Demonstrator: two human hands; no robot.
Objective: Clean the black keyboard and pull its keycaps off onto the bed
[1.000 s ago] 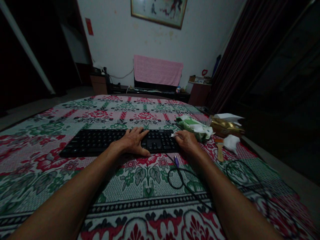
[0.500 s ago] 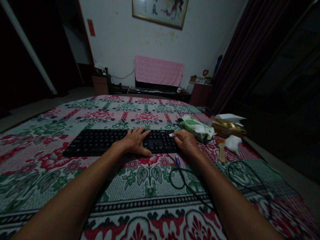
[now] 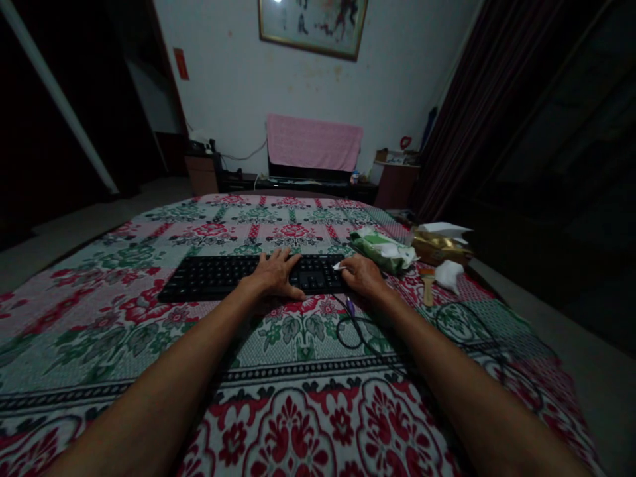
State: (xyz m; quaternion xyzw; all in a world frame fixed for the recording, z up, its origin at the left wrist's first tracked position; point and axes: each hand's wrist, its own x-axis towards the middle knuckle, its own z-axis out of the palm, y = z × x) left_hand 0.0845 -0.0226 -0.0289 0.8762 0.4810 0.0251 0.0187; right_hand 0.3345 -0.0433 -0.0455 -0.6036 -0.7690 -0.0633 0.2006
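Observation:
A black keyboard (image 3: 211, 277) lies flat on the flowered bedspread (image 3: 298, 391). My left hand (image 3: 277, 273) rests across it right of the middle, fingers spread, thumb reaching past the near edge. At the keyboard's right end, my right hand (image 3: 364, 275) is closed on a small white wipe (image 3: 338, 266) that pokes out from the fingertips over the number keys. A black cable with a purple plug (image 3: 350, 306) lies coiled just in front of the keyboard, passing under my right forearm.
Right of the keyboard lie a green pack of wipes (image 3: 382, 250), a golden box (image 3: 442, 246), a brush with a wooden handle (image 3: 428, 291) and a crumpled white wad (image 3: 449, 275). Past the far edge, a pink cloth (image 3: 314, 142) covers a screen on a low cabinet.
The view has shifted slightly. The keyboard's left end appears farther right, while both hands keep nearly the same places on it. My right hand still holds the wipe.

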